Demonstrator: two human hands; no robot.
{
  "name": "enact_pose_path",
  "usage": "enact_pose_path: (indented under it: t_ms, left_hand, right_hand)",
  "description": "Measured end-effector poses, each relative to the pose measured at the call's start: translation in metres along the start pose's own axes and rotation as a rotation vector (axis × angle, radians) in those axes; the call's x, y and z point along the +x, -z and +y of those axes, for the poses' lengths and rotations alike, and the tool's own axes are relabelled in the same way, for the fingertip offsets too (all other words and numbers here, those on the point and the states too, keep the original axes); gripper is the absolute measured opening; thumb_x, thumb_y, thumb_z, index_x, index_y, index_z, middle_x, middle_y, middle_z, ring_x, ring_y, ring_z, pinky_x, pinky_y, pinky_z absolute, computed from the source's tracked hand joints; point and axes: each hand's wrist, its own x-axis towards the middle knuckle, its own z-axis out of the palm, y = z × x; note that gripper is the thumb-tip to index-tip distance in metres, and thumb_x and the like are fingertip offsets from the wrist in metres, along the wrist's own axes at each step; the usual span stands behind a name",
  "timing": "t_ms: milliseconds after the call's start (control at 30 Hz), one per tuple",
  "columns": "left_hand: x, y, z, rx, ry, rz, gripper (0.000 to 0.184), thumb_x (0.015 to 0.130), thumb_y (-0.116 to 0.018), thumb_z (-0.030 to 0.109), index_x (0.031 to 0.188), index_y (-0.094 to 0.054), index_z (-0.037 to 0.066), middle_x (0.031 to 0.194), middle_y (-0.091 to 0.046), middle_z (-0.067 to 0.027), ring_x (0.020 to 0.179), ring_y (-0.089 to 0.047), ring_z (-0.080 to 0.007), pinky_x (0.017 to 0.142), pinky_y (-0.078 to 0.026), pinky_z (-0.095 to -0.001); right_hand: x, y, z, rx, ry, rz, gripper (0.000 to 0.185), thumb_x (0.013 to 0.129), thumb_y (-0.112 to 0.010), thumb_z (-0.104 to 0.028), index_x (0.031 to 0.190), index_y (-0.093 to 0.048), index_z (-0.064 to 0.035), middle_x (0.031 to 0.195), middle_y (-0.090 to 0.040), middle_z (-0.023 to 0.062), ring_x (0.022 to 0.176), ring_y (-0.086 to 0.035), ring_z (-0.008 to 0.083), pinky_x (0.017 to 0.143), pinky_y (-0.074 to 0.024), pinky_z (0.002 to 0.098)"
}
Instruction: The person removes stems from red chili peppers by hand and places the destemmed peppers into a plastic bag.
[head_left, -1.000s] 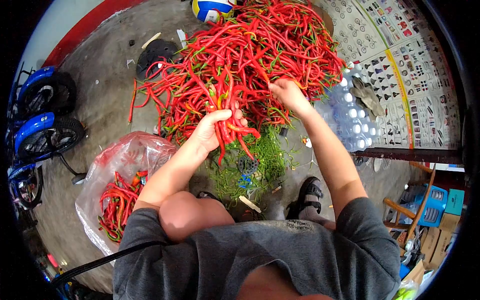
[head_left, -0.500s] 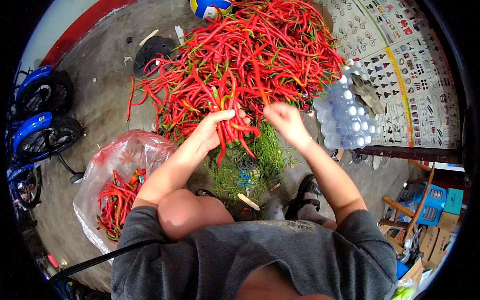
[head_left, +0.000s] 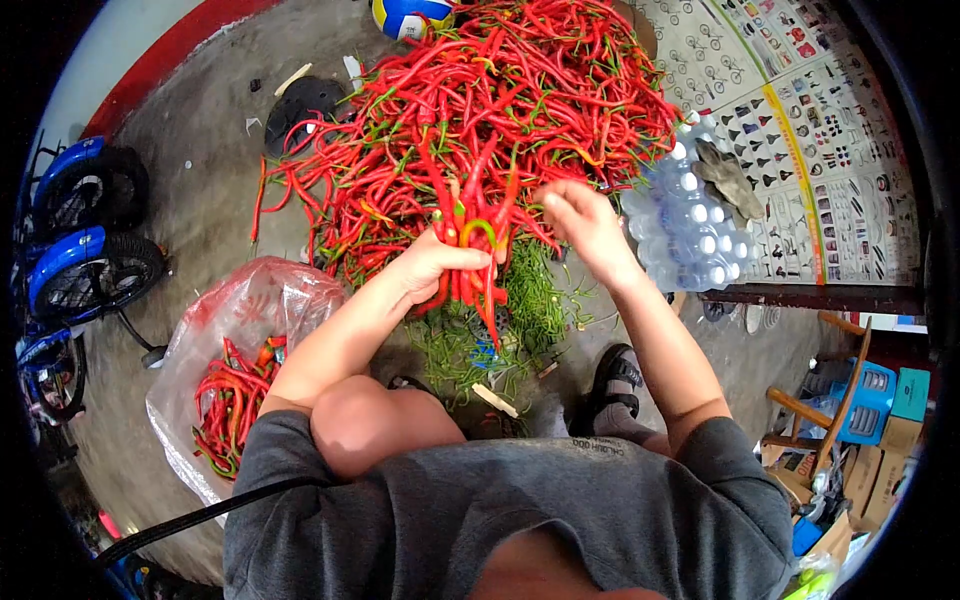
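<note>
A bunch of red chili peppers (head_left: pixel 470 225) is held in my left hand (head_left: pixel 440 262), its fingers wrapped round the middle. Stem ends point up and red tips hang below the thumb. Just right of the bunch is my right hand (head_left: pixel 585 222), thumb and forefinger drawn together; a small green bit shows at the fingertips, too small to name. Behind both hands lies a large heap of red peppers (head_left: pixel 520 90) with green stems. Loose green stems (head_left: pixel 535 310) are spread on the floor below the hands.
A clear plastic bag (head_left: pixel 185 380) with red peppers stands at the left. Wrapped bottles (head_left: pixel 690 230) with a glove (head_left: pixel 728 180) on top are at the right. A ball (head_left: pixel 412 17), small-wheeled bikes (head_left: pixel 90 270) and a wooden chair (head_left: pixel 835 400) stand around.
My right hand went from the heap down towards the bunch, then moved slightly up and right. The red pepper at its fingertips is now in the bunch in my left hand.
</note>
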Motion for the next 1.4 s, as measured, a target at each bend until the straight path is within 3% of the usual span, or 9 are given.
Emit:
enact_pose_path:
  t_ms: [200, 267, 333, 467, 600, 800, 867, 1067, 1400]
  left_hand:
    - [-0.012, -0.013, 0.016, 0.428, -0.071, -0.027, 0.039, 0.066, -0.072, 0.013, 0.100, -0.057, 0.004, 0.086, -0.061, -0.0035, 0.077, -0.059, -0.0155, 0.067, -0.047, -0.0286]
    - [-0.020, -0.019, 0.036, 0.868, -0.197, 0.042, 0.032, 0.065, -0.068, 0.011, 0.094, -0.056, 0.006, 0.074, -0.061, -0.0070, 0.070, -0.061, -0.0180, 0.064, -0.047, -0.0319]
    - [-0.032, -0.034, 0.071, 1.632, -0.314, 0.127, 0.033, 0.060, -0.066, 0.017, 0.089, -0.053, 0.008, 0.076, -0.059, -0.0148, 0.075, -0.058, -0.0350, 0.061, -0.045, -0.0434]
    - [-0.085, -0.056, 0.132, 1.640, -0.392, 0.103, 0.033, 0.061, -0.065, 0.011, 0.092, -0.054, 0.008, 0.076, -0.060, -0.0111, 0.072, -0.061, -0.0276, 0.059, -0.047, -0.0392]
    - [-0.192, -0.073, 0.174, 0.915, -0.008, 0.668, 0.042, 0.059, -0.065, -0.003, 0.099, -0.054, 0.002, 0.082, -0.057, -0.0002, 0.073, -0.054, -0.0087, 0.066, -0.046, -0.0248]
    - [-0.292, -0.032, 0.109, 0.836, 0.503, 0.708, 0.059, 0.056, -0.073, 0.009, 0.111, -0.053, 0.000, 0.090, -0.062, -0.0071, 0.087, -0.058, -0.0181, 0.080, -0.045, -0.0310]
    - [-0.313, -0.004, 0.063, 1.375, 0.771, 0.837, 0.058, 0.056, -0.074, 0.018, 0.107, -0.054, 0.002, 0.093, -0.063, -0.0155, 0.090, -0.059, -0.0297, 0.080, -0.045, -0.0372]
    - [-0.315, 0.031, 0.042, 1.563, 0.884, 1.349, 0.058, 0.060, -0.073, 0.021, 0.110, -0.047, 0.007, 0.100, -0.059, -0.0183, 0.095, -0.056, -0.0349, 0.080, -0.044, -0.0445]
    - [-0.314, -0.002, 0.033, 1.649, 0.796, 1.271, 0.102, 0.045, -0.083, 0.018, 0.131, -0.029, 0.003, 0.124, -0.045, -0.0166, 0.115, -0.041, -0.0346, 0.094, -0.038, -0.0400]
  right_hand:
    - [0.014, -0.010, -0.012, 0.289, -0.132, -0.085, 0.015, 0.088, -0.053, -0.020, 0.084, -0.055, -0.0064, 0.061, -0.045, -0.0063, 0.049, -0.034, 0.0017, 0.043, -0.0240, 0.0182]
    - [0.007, -0.005, -0.018, 0.565, -0.211, -0.192, 0.014, 0.087, -0.053, -0.019, 0.082, -0.057, -0.0067, 0.060, -0.048, -0.0061, 0.049, -0.036, 0.0034, 0.043, -0.0231, 0.0192]
    - [-0.008, -0.008, -0.027, 0.767, -0.391, -0.235, 0.014, 0.088, -0.051, -0.018, 0.079, -0.054, -0.0075, 0.060, -0.043, -0.0048, 0.048, -0.034, 0.0039, 0.043, -0.0219, 0.0196]
    - [-0.014, 0.010, -0.041, 0.853, -0.333, -0.397, 0.019, 0.088, -0.052, -0.023, 0.078, -0.053, -0.0064, 0.062, -0.042, -0.0036, 0.048, -0.033, 0.0041, 0.043, -0.0229, 0.0187]
    - [0.002, 0.028, 0.003, 0.401, -0.269, -0.252, 0.024, 0.089, -0.051, -0.028, 0.077, -0.053, -0.0076, 0.063, -0.046, -0.0047, 0.052, -0.037, 0.0044, 0.048, -0.0279, 0.0187]
    - [0.015, 0.013, 0.061, -0.069, -0.290, -0.263, 0.024, 0.087, -0.052, -0.025, 0.101, -0.057, -0.0059, 0.071, -0.051, -0.0053, 0.060, -0.043, 0.0046, 0.054, -0.0344, 0.0197]
    - [0.022, 0.006, 0.062, -0.085, -0.292, -0.305, 0.025, 0.087, -0.052, -0.025, 0.102, -0.056, -0.0052, 0.072, -0.051, -0.0050, 0.061, -0.043, 0.0048, 0.055, -0.0353, 0.0197]
    - [0.041, -0.009, 0.053, -0.151, -0.235, -0.395, 0.025, 0.088, -0.052, -0.024, 0.101, -0.056, -0.0034, 0.071, -0.051, -0.0034, 0.061, -0.044, 0.0053, 0.054, -0.0378, 0.0209]
    - [0.039, -0.030, 0.073, -0.222, -0.322, -0.511, 0.035, 0.086, -0.054, -0.031, 0.105, -0.056, -0.0018, 0.084, -0.061, 0.0038, 0.073, -0.055, 0.0117, 0.065, -0.0457, 0.0263]
